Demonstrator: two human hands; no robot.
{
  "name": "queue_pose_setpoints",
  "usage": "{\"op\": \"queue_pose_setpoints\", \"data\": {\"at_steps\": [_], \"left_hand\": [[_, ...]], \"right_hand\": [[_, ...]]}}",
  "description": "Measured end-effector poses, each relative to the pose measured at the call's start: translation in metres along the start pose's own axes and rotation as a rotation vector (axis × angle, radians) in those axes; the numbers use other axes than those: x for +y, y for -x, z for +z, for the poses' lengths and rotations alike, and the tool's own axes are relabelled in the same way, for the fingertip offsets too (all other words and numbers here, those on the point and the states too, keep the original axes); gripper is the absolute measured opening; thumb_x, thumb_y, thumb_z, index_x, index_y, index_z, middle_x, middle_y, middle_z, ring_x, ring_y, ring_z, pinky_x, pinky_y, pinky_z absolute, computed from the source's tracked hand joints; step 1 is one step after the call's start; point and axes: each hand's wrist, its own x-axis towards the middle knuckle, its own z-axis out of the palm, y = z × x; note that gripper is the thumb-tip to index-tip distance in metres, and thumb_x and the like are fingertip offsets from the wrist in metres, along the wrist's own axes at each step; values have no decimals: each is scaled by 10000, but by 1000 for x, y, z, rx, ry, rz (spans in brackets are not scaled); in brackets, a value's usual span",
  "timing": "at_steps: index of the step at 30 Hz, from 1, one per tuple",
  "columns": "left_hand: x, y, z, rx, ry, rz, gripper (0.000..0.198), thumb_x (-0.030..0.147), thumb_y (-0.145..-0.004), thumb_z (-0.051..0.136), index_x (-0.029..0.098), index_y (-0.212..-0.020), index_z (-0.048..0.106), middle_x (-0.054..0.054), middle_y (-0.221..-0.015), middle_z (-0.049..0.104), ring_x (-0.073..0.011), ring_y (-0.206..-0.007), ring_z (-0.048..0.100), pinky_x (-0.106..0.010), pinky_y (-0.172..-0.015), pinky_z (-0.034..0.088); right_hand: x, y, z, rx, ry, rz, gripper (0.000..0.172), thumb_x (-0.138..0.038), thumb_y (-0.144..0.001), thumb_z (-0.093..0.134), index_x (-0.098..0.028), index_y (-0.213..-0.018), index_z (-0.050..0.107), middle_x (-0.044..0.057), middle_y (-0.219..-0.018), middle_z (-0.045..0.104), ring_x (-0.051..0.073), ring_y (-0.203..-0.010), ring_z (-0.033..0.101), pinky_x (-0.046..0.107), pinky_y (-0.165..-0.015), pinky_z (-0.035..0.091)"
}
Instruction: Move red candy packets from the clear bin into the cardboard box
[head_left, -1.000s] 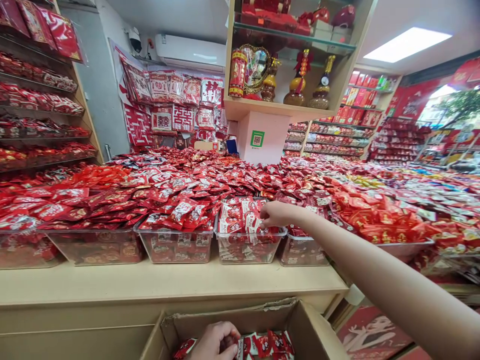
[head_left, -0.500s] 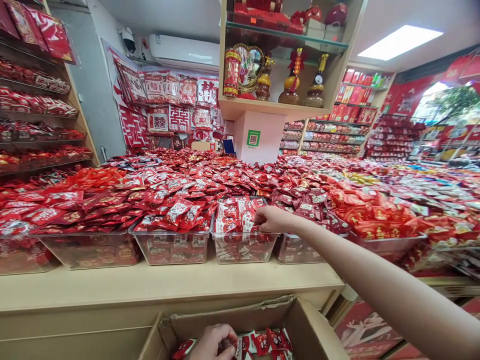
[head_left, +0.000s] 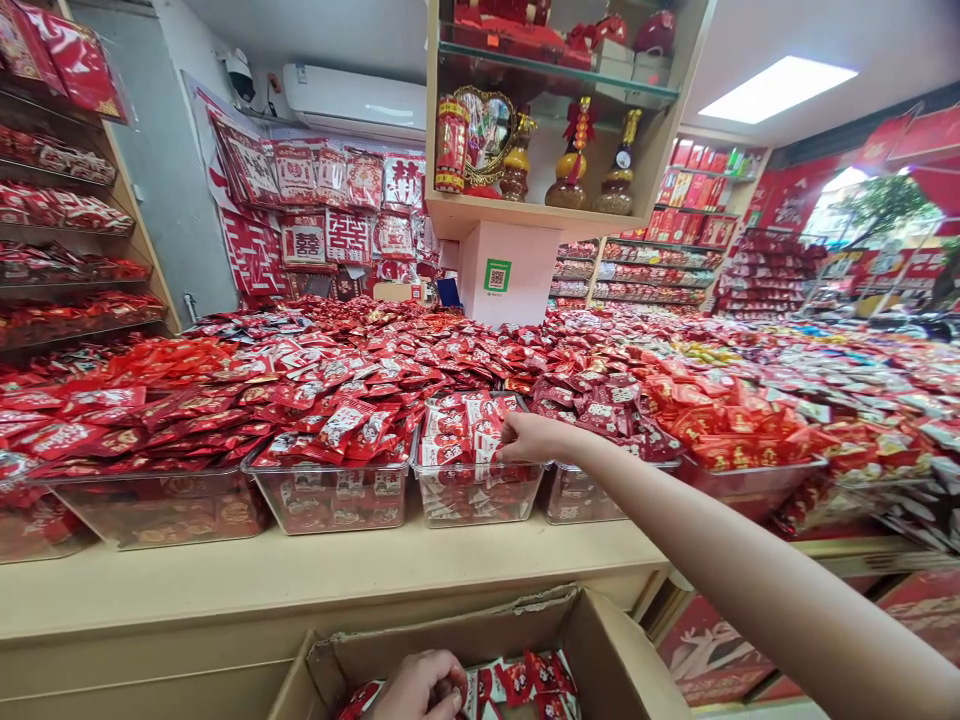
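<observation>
A person's right hand [head_left: 531,438] bends over the right side of a clear bin [head_left: 480,500], its curled fingers up against red-and-white packets [head_left: 448,435] heaped inside; whether they have hold of one cannot be told. The bin stands back from the front edge of the pale desk [head_left: 322,570], left of its right front corner. Below that edge, the left hand [head_left: 420,685] is inside an open cardboard box [head_left: 450,638], fingers bent inward beside loose packets [head_left: 517,682] in red and white; what they grip, if anything, is hidden. Just left of the bin, a second bin [head_left: 330,502] is piled above its rim with red packets, while dark red packets [head_left: 609,408] rise to the right. Behind, a white pillar [head_left: 529,285] bearing a green-framed code card [head_left: 497,277] stands beneath a shelf unit [head_left: 540,215].
</observation>
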Motion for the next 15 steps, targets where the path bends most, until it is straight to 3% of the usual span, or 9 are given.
{"op": "queue_pose_setpoints", "data": {"at_steps": [8,15], "left_hand": [[14,0,-6,-56,-79,-30,206,179,-684,453,193,-793,627,-14,-780,666,-166,-727,568,-215,-656,403],[0,1,2,-44,-98,-27,199,187,-685,472,195,-811,626,-23,-827,659,-178,-780,560,-227,-704,402]], "right_hand": [[21,-4,14,127,-185,-45,199,-276,-612,601,-152,-759,547,22,-745,608,127,-655,535,188,-503,369],[22,-6,15,129,-232,-116,267,-116,-583,591,-163,-845,583,11,-849,627,126,-741,562,173,-598,409]]}}
